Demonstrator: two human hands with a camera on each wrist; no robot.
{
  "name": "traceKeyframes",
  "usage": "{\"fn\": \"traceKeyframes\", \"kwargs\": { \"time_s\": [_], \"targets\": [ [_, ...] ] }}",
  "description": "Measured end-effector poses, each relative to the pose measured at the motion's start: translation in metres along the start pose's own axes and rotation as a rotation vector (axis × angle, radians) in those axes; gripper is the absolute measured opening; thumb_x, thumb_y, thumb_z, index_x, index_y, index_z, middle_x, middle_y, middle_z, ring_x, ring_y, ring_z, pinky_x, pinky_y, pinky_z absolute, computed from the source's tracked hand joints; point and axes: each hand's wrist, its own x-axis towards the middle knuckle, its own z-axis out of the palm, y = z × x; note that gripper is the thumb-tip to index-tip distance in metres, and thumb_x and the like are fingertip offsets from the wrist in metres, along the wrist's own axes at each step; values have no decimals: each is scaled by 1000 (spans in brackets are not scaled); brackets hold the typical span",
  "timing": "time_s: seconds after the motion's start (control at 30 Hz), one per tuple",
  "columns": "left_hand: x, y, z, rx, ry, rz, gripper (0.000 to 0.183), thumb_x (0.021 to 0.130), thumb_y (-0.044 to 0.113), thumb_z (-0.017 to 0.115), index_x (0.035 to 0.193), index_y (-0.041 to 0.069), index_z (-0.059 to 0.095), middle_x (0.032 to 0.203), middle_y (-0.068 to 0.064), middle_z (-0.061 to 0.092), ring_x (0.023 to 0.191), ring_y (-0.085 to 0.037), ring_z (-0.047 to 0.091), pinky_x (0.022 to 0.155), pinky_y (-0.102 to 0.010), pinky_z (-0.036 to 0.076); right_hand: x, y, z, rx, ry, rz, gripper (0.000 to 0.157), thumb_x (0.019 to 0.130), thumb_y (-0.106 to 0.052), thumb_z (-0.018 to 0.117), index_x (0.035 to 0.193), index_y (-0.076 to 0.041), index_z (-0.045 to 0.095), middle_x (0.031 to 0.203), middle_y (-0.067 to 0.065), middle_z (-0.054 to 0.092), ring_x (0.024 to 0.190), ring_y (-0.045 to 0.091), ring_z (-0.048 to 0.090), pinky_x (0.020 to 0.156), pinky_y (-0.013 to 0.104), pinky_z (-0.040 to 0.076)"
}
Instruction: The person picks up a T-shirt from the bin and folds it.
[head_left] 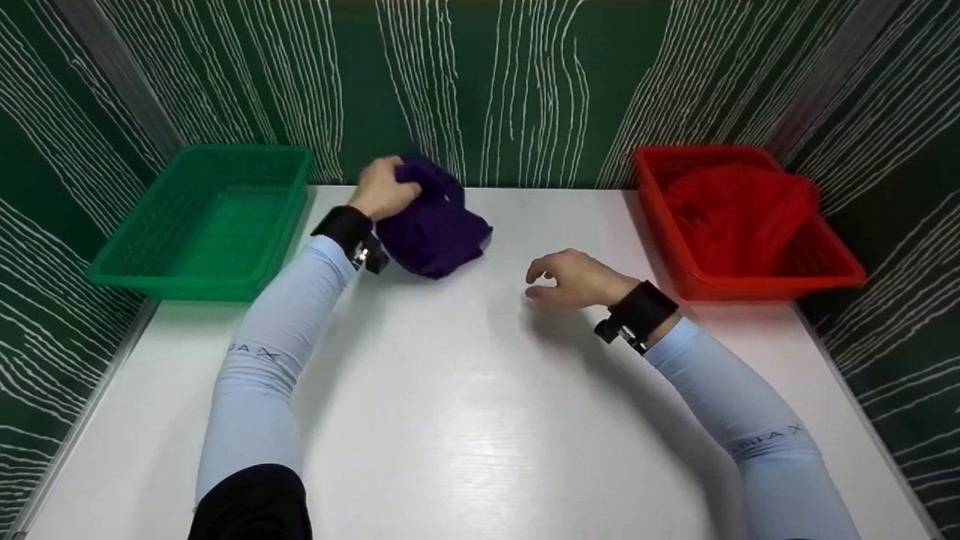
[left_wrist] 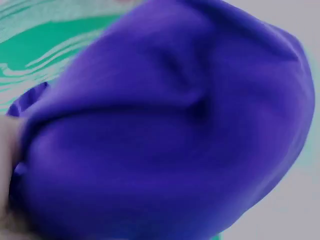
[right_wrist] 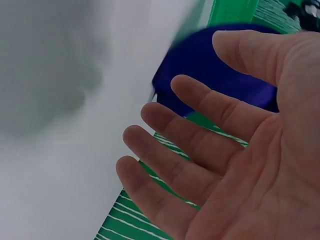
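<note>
A bunched dark purple cloth [head_left: 435,232] hangs from my left hand [head_left: 384,187], which grips its upper edge near the back of the white table. The same purple cloth [left_wrist: 170,130] fills most of the left wrist view, hiding nearly all of that hand's fingers. My right hand [head_left: 574,279] hovers over the middle of the table, its fingers relaxed and slightly bent around nothing. In the right wrist view the palm and spread fingers of the right hand [right_wrist: 215,135] show bare, with the purple cloth beyond them.
At the back left stands a green plastic basket [head_left: 277,259] with nothing in it. A red basket [head_left: 765,283] at the back right holds a crumpled red cloth [head_left: 742,210]. Green walls [head_left: 480,90] with white wavy lines enclose the white table [head_left: 465,420].
</note>
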Motion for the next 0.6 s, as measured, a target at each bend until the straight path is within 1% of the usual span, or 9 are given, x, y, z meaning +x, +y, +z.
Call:
{"fn": "traceKeyframes", "kwargs": {
  "time_s": [0.1, 0.17, 0.2, 0.27, 0.33, 0.43, 0.5, 0.57, 0.6],
  "targets": [
    [-5, -8, 43, -50, -255, -79, 64, 93, 35, 68, 143, 0, 49, 144, -19, 53, 130, -30, 51, 108, -44, 44, 10, 8, 0, 24, 17, 31, 26, 95, -27, 71, 110, -5, 74, 110, 11, 75, 105, 36, 69, 94, 47, 53],
    [-9, -12, 67, -24, -372, -95, 81, 93, 42, 68, 154, -1, 36, 155, -20, 43, 141, -32, 43, 114, -44, 39, 17, 13, 2, 44, 23, 65, 30, 95, -26, 71, 114, -3, 72, 112, 14, 74, 104, 37, 69, 93, 48, 53],
    [-11, -12, 78, -12, -405, -96, 87, 93, 43, 68, 157, -2, 31, 159, -21, 38, 145, -33, 38, 116, -44, 36, 21, 15, 4, 52, 26, 84, 34, 94, -27, 72, 118, -2, 70, 114, 16, 73, 104, 37, 69, 93, 48, 53],
    [-12, -11, 94, 7, -416, -72, 91, 92, 41, 69, 160, -3, 25, 163, -20, 33, 151, -30, 29, 122, -37, 24, 28, 17, 8, 73, 31, 125, 43, 93, -29, 73, 126, -1, 65, 118, 19, 71, 106, 37, 68, 94, 49, 52],
    [-12, -8, 105, -24, -399, -62, 88, 91, 36, 69, 159, -2, 27, 162, -19, 34, 151, -29, 29, 122, -36, 24, 36, 18, 13, 78, 39, 160, 57, 92, -33, 76, 135, -1, 60, 124, 21, 68, 112, 38, 65, 97, 49, 50],
    [-12, -2, 114, -99, -366, -48, 82, 93, 32, 68, 159, -1, 30, 162, -18, 35, 151, -29, 29, 122, -36, 23, 44, 18, 22, 49, 50, 189, 66, 88, -38, 81, 138, -1, 58, 128, 20, 67, 118, 35, 63, 103, 48, 47],
    [-12, -2, 115, -127, -332, -22, 77, 96, 32, 66, 158, -1, 33, 161, -17, 38, 150, -28, 32, 122, -34, 25, 47, 19, 27, 24, 53, 178, 63, 86, -36, 83, 133, 0, 62, 125, 18, 69, 117, 34, 63, 103, 46, 47],
    [-12, -4, 112, -155, -270, 20, 66, 97, 30, 65, 152, 1, 44, 153, -14, 50, 143, -25, 43, 117, -31, 32, 46, 21, 29, 7, 57, 159, 52, 85, -30, 84, 124, -1, 67, 116, 15, 71, 109, 32, 65, 97, 45, 50],
    [-12, -6, 108, -196, -235, 32, 57, 97, 26, 65, 147, 2, 52, 145, -13, 57, 135, -23, 51, 112, -30, 38, 45, 22, 29, -1, 61, 150, 45, 84, -26, 83, 119, -1, 68, 110, 14, 72, 104, 31, 66, 93, 45, 51]
  ]
}}
